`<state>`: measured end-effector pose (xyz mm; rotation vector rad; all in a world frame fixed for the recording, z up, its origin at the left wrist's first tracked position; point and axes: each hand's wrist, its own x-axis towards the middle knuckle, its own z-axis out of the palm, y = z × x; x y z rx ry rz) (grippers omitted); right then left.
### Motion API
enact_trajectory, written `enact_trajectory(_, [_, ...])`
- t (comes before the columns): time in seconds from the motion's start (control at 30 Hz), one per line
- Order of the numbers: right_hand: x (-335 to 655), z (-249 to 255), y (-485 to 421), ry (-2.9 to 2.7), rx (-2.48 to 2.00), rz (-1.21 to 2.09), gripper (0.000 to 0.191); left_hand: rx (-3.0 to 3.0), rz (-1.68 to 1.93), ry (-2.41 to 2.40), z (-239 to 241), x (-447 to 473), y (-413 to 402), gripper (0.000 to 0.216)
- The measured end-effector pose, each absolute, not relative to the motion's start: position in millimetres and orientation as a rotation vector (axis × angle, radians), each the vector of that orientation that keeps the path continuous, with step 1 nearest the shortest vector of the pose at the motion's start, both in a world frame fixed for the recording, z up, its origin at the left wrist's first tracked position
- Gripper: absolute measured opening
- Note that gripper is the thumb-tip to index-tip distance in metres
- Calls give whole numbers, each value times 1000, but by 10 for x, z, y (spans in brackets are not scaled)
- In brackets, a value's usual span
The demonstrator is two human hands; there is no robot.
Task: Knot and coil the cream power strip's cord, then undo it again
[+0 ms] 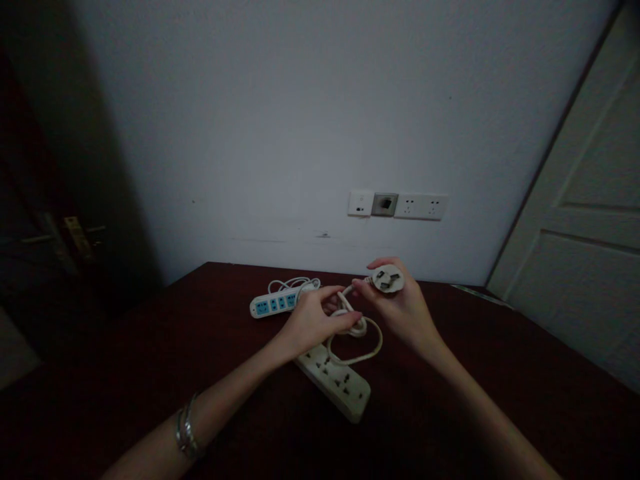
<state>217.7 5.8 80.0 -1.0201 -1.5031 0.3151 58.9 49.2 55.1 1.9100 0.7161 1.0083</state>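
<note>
While the fingers of the left hand (314, 317) pinched the looped cord (358, 327) over the near power strip (341, 381), those of the right hand (406, 308) held the plug (389, 279) farther right; slow, soft pulls seemed best.

Around the cream power strip (336, 385), a hand could pass over the tabletop (405, 413) at its right side and near end, but the left hand (313, 317) and looped cord (357, 329) block its far end, with the blue-socketed strip (273, 305) lying beyond.
</note>
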Motion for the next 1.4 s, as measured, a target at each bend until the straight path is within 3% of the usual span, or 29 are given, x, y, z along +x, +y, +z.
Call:
enact_trajectory(0.13, [2353, 908, 11, -1677, -1003, 330, 37, 1699, 1042, 688, 622, 564, 563, 54])
enact_trajectory(0.43, [2632, 1081, -133, -1848, -1110, 93, 16, 1570, 1021, 655, 608, 505, 703, 47])
enact_trajectory(0.57, [2669, 1094, -126, -1831, -1119, 18, 16, 1560, 1020, 643, 586, 496, 717, 50])
enact_trajectory(1.07, [2832, 1033, 7, -1580, -1112, 496, 23, 1617, 1001, 561, 580, 494, 655, 47])
enact_trajectory(1.4, [2698, 1015, -12, -1700, -1111, 609, 18, 1727, 1036, 582, 620, 512, 560, 59])
